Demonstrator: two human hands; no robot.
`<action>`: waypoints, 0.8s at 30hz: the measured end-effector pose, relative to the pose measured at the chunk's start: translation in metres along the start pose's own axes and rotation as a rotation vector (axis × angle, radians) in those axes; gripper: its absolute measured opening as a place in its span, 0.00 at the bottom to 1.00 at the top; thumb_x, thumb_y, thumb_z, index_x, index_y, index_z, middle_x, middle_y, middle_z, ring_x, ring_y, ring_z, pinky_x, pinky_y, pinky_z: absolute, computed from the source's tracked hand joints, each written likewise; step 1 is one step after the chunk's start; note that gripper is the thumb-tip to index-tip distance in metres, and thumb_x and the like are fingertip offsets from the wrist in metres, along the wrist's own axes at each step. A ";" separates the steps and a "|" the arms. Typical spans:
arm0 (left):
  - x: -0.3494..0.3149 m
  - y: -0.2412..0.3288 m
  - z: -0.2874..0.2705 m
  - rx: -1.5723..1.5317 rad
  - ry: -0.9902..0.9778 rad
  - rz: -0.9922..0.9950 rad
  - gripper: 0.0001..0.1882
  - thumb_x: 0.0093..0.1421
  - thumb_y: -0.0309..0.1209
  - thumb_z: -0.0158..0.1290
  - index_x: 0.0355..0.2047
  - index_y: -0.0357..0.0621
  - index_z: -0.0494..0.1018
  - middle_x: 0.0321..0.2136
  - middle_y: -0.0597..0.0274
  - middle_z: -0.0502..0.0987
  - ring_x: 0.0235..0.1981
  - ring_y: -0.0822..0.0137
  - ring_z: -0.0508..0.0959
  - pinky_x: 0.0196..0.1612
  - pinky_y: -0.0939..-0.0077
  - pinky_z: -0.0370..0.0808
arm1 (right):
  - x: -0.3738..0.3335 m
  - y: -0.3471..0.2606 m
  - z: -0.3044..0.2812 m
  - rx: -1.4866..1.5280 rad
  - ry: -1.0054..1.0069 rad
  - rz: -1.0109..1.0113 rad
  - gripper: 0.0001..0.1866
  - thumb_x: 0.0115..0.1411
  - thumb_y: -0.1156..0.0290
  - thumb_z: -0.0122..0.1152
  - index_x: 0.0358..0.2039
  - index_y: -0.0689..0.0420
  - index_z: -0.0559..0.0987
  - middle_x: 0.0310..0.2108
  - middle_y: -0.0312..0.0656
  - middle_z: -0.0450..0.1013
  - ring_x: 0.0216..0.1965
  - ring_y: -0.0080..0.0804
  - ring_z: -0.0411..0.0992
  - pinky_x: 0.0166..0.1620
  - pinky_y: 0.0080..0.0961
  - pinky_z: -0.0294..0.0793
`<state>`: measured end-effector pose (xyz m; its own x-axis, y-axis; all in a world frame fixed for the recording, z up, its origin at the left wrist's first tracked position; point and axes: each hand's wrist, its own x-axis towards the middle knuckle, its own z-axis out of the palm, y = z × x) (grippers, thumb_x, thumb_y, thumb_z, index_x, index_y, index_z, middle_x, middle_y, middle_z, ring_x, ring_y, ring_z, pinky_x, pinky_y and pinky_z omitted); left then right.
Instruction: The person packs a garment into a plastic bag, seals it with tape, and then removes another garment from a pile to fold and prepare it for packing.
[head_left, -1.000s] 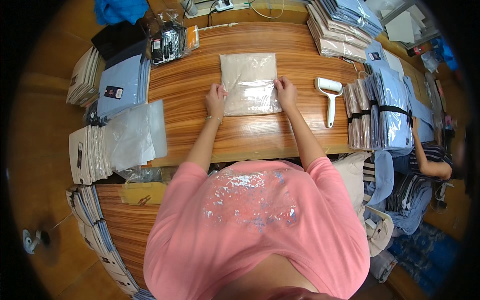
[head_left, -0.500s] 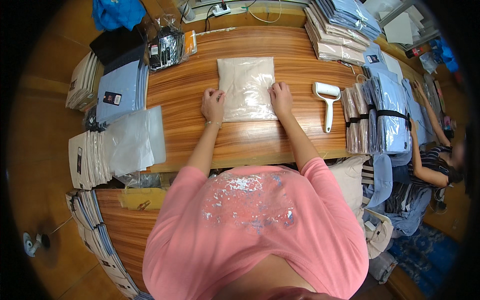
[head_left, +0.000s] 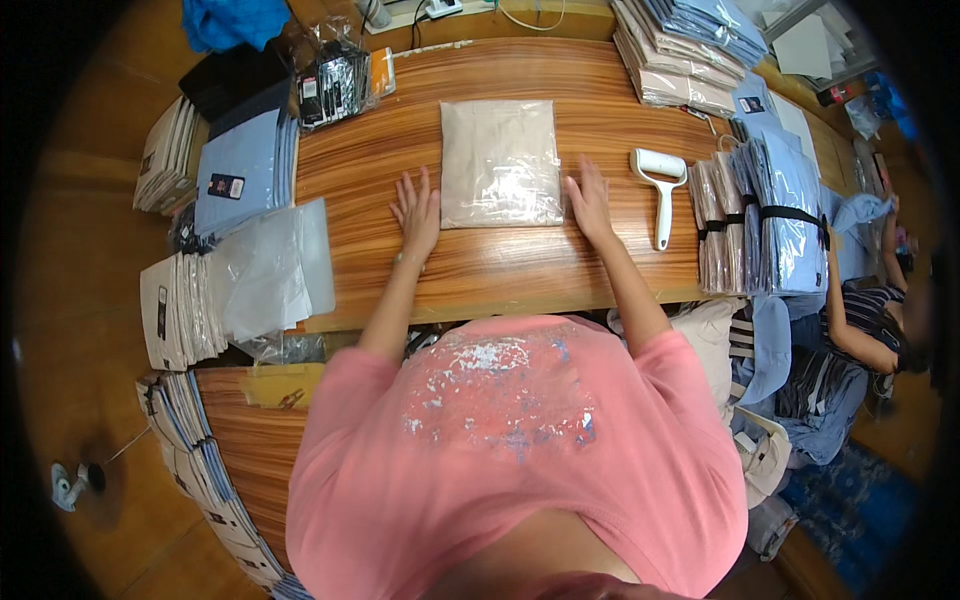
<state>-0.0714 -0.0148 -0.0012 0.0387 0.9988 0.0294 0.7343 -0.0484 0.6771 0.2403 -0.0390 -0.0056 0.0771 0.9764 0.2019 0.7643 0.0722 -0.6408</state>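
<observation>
A beige folded garment in a clear plastic bag [head_left: 500, 160] lies flat on the wood-grain table in front of me. Beside its left edge rests my left hand [head_left: 417, 212], fingers spread over the tabletop and holding nothing. My right hand [head_left: 590, 200] is just off the bag's right edge, likewise open with its fingers stretched out. Farther right is a white lint roller [head_left: 659, 190], its roller end pointing away from me and its handle toward me.
Blue folded garments [head_left: 240, 175] and clear plastic bags [head_left: 265, 270] sit at the left. Strapped bundles of bagged garments [head_left: 780, 220] stand at the right, below a tall bagged stack [head_left: 680, 60]. Another person's arm [head_left: 845, 310] reaches in at far right.
Both hands have let go of the bag's side edges and moved outward, their fingers now spread. The bagged garment lies flatter and smoother.
</observation>
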 end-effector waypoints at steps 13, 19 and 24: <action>0.026 0.087 -0.058 0.019 0.448 0.676 0.21 0.45 0.27 0.62 0.41 0.47 0.73 0.35 0.57 0.74 0.38 0.57 0.73 0.40 0.67 0.70 | 0.042 -0.084 -0.085 -0.033 0.296 -0.569 0.13 0.49 0.75 0.60 0.38 0.56 0.74 0.34 0.45 0.66 0.37 0.43 0.66 0.41 0.38 0.64; 0.084 0.155 -0.090 -0.282 0.420 0.468 0.12 0.54 0.30 0.57 0.37 0.38 0.72 0.33 0.56 0.75 0.33 0.57 0.74 0.35 0.69 0.70 | 0.113 -0.120 -0.126 0.224 0.336 -0.437 0.12 0.54 0.74 0.57 0.39 0.60 0.72 0.34 0.48 0.65 0.32 0.44 0.67 0.34 0.32 0.67; 0.135 0.095 -0.008 0.115 0.382 0.191 0.27 0.58 0.44 0.50 0.53 0.40 0.63 0.51 0.46 0.64 0.55 0.47 0.61 0.57 0.54 0.56 | 0.141 -0.036 -0.032 -0.215 0.163 -0.118 0.21 0.58 0.56 0.52 0.49 0.54 0.71 0.55 0.50 0.57 0.59 0.49 0.51 0.58 0.53 0.47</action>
<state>-0.0013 0.1151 0.0729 -0.0558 0.9009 0.4304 0.8095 -0.2115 0.5477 0.2446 0.0892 0.0694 0.0682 0.9170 0.3931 0.8910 0.1213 -0.4375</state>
